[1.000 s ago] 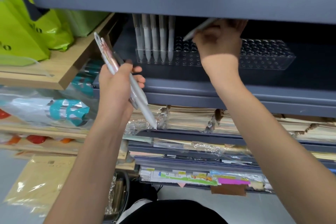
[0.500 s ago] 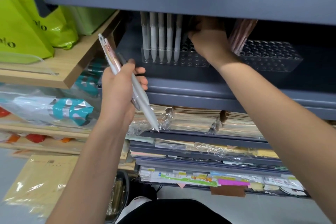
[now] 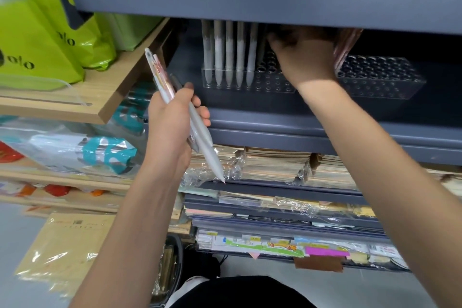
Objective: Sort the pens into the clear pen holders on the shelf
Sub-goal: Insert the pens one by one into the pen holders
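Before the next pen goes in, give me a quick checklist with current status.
1. Left hand grips the spare pens securely: ok.
2. Five white pens stand upright in the left holder: ok.
3. Empty holes beside them: ok.
4. Right hand holding a pen: cannot tell, fingers hidden.
5. Right holder has free holes: ok.

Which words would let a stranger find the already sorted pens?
Find the grey metal shelf below the top rail. On it stands a clear pen holder; at its left end, five white pens stand upright, tips down. The bundle of pens in the left hand is slanted, not slotted.
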The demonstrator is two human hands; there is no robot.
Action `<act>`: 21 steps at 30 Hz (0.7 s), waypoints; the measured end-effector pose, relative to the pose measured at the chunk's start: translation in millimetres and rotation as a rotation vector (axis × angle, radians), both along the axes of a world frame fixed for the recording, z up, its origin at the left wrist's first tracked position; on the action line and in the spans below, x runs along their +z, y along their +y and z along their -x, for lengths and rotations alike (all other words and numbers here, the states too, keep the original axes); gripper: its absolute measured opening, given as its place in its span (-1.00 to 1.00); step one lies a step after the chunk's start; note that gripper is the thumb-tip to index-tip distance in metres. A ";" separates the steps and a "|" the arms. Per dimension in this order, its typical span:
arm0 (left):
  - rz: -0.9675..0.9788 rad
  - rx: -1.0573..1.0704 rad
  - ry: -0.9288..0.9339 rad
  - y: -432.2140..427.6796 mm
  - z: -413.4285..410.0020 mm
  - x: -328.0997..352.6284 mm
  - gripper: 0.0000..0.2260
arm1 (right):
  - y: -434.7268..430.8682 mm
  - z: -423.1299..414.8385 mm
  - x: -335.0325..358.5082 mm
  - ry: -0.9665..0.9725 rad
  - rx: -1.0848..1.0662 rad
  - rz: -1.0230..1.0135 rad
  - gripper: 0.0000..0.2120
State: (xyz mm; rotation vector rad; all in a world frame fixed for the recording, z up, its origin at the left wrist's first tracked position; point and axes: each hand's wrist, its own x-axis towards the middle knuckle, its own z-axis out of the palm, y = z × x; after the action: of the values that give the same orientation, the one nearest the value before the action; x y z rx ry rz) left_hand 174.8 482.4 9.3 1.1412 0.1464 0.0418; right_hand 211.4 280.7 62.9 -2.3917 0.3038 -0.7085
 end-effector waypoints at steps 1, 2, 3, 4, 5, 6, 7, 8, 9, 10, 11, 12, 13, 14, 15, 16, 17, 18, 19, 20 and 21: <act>0.011 0.001 0.005 -0.5 0.6 -0.1 -0.92 | 5.1 14.2 -0.9 -0.060 0.017 -0.096 -0.78; 0.025 0.007 0.010 -0.9 1.1 0.0 -0.92 | 13.1 32.0 -4.3 -0.078 0.079 -0.250 -0.85; 0.037 0.014 0.013 -1.5 1.6 0.0 -0.91 | 23.0 53.2 -9.3 -0.041 0.164 -0.397 -0.84; 0.044 0.022 0.012 -2.3 2.0 0.3 -0.91 | 33.2 74.3 -15.7 0.039 0.262 -0.483 -0.81; 0.044 0.032 0.006 -3.5 2.2 0.7 -0.91 | 42.3 92.2 -22.4 0.130 0.350 -0.511 -0.79; 0.032 0.043 -0.003 -5.2 2.6 1.1 -0.90 | 50.7 105.4 -28.6 0.199 0.411 -0.519 -0.79; 0.012 0.053 -0.016 -7.1 3.0 1.2 -0.88 | 58.6 113.6 -33.0 0.234 0.443 -0.528 -0.80; -0.011 0.061 -0.030 -9.2 3.4 1.5 -0.86 | 65.0 117.0 -36.0 0.240 0.452 -0.546 -0.82; -0.032 0.066 -0.040 -11.1 4.1 1.7 -0.84 | 70.2 117.4 -39.3 0.233 0.448 -0.573 -0.83; -0.045 0.067 -0.046 -12.4 4.8 2.0 -0.83 | 74.0 116.1 -42.1 0.228 0.433 -0.599 -0.83; -0.049 0.067 -0.047 -13.0 5.4 2.4 -0.83 | 77.7 114.6 -44.0 0.230 0.416 -0.616 -0.83; -0.048 0.068 -0.048 -13.2 5.9 3.2 -0.83 | 80.9 113.3 -45.1 0.230 0.402 -0.629 -0.82; -0.046 0.070 -0.046 -13.1 6.4 3.5 -0.84 | 82.5 112.3 -46.3 0.226 0.396 -0.644 -0.82; -0.041 0.072 -0.046 -12.5 7.0 3.9 -0.85 | 83.0 111.4 -47.4 0.220 0.397 -0.662 -0.83; -0.037 0.077 -0.049 -12.4 7.9 4.3 -0.85 | 82.2 110.8 -48.2 0.214 0.406 -0.682 -0.84; -0.042 0.088 -0.054 -12.9 9.2 4.8 -0.84 | 80.2 110.4 -48.8 0.211 0.426 -0.705 -0.87; -0.069 0.108 -0.062 -13.7 10.7 4.6 -0.82 | 77.6 110.2 -49.4 0.210 0.451 -0.736 -0.88; -0.121 0.137 -0.069 -14.7 12.2 3.9 -0.78 | 74.8 110.4 -50.0 0.211 0.477 -0.775 -0.87; -0.170 0.169 -0.072 -15.4 13.6 3.1 -0.72 | 72.1 110.9 -50.8 0.218 0.501 -0.824 -0.85; -0.194 0.199 -0.069 -15.4 15.1 2.8 -0.65 | 69.4 111.7 -51.8 0.226 0.527 -0.881 -0.83; -0.188 0.215 -0.062 -14.9 16.1 3.3 -0.62 | 67.0 112.7 -52.8 0.235 0.554 -0.946 -0.81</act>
State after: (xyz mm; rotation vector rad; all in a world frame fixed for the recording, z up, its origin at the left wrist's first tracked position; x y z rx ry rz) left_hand 158.7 467.6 12.7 1.3061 0.2131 0.2865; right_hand 98.7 347.7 10.1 -1.5173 0.0312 0.0146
